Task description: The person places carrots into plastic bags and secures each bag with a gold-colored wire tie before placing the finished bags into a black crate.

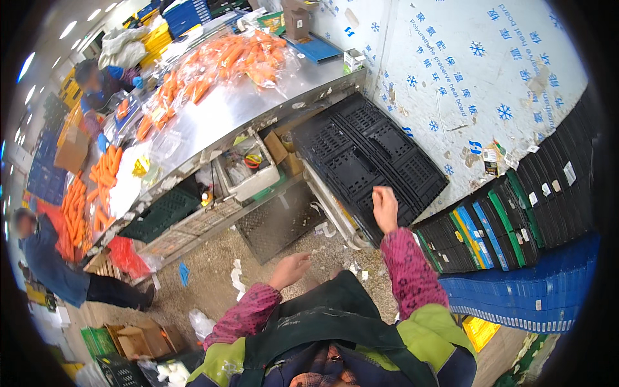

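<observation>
Black folded plastic crates [361, 161] lie in a flat stack in front of me, beside the metal table's end. My right hand [385, 209] is over the near edge of that stack, its fingers loosely bent with nothing in them. Whether the fingertips touch the top crate I cannot tell. My left hand [291, 269] hovers over the floor left of the stack, holding nothing, fingers stretched forward and slightly apart.
The metal table [213, 122] carries bagged carrots [235, 58] and loose carrots [76, 209]. Folded black, green and blue crates [509, 226] stand along the right. One co-worker [97, 90] is behind the table; another [58, 258] stands at left. Litter [237, 277] lies on the floor.
</observation>
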Tool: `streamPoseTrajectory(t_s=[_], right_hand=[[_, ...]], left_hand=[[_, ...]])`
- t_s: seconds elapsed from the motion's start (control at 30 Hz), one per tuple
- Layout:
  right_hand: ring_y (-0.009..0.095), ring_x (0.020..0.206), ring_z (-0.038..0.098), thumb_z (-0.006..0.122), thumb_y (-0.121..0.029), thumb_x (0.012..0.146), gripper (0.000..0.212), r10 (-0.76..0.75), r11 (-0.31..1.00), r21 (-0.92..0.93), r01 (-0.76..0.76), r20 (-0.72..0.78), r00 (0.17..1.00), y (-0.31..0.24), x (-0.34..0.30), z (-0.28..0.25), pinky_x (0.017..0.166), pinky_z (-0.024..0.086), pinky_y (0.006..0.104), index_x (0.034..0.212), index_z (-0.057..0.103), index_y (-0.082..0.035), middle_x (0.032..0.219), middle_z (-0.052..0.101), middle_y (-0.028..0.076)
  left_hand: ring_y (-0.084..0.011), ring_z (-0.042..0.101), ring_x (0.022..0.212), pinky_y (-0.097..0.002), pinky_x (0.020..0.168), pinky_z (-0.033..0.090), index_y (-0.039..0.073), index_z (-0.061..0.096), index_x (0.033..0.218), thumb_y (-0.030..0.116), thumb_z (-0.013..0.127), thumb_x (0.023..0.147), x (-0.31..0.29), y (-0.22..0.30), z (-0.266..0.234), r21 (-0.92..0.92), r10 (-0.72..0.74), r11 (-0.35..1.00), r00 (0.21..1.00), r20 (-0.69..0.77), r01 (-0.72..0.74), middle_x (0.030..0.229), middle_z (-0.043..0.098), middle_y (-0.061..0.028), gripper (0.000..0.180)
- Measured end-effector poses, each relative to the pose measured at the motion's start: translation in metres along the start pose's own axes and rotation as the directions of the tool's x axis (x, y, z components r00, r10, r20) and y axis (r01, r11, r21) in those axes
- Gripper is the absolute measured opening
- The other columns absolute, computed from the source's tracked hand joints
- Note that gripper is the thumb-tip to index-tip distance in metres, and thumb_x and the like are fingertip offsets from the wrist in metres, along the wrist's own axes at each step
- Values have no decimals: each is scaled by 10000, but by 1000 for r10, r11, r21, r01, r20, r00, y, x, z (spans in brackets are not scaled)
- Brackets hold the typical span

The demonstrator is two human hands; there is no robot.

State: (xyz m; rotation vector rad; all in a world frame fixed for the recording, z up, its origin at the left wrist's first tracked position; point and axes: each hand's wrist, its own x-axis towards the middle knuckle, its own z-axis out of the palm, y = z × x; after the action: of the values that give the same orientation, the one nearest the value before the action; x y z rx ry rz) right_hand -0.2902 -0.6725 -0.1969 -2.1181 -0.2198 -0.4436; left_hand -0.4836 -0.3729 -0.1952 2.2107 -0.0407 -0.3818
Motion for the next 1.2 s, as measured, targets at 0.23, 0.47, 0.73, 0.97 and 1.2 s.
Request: streamPoseTrajectory(t_s=[0.23,0.47,0.73,0.97,1.2], right_hand=[[344,1061,537,549,-311,933,376,141,810,-556,-188,-127,982,106,143,74,929,360,495,1207,556,-53,1145,596,130],[326,839,600,705,-302,808,345,38,810,-586,-19,20,999,57,211,-9,764,393,430,1047,624,-67,866,638,122],[276,985,541,689,-150,825,210,-212,515,-854,-68,-204,956,67,317,-72,798,376,406,1023,640,-98,1028,589,85],[310,961,581,640,-84,873,170,-239,492,-870,28,-104,965,56,299,-61,835,416,422,1042,652,-93,994,630,106],[365,993,528,569,-133,904,203,158,565,-823,56,174,972,82,198,-10,879,372,455,1066,597,-15,1033,582,178]], left_hand=[[-381,622,925,-451,776,503,21,629,1144,220,624,855,194,63,-40,10,363,928,913,187,-371,1015,658,-193,351],[-340,491,1200,-439,995,392,63,608,1192,183,672,826,359,113,-44,184,590,770,792,158,-610,1204,594,-135,391],[-283,494,1159,-600,1114,213,88,664,1085,306,647,847,469,127,-26,573,381,539,786,487,-617,1131,585,-70,323],[-243,506,1053,-630,1080,230,161,677,886,364,676,772,444,116,-83,334,511,412,518,685,-848,974,579,-35,233],[-270,507,1123,-643,1119,133,126,710,1027,410,587,872,517,128,-11,506,412,386,635,653,-771,1135,595,-66,346]])
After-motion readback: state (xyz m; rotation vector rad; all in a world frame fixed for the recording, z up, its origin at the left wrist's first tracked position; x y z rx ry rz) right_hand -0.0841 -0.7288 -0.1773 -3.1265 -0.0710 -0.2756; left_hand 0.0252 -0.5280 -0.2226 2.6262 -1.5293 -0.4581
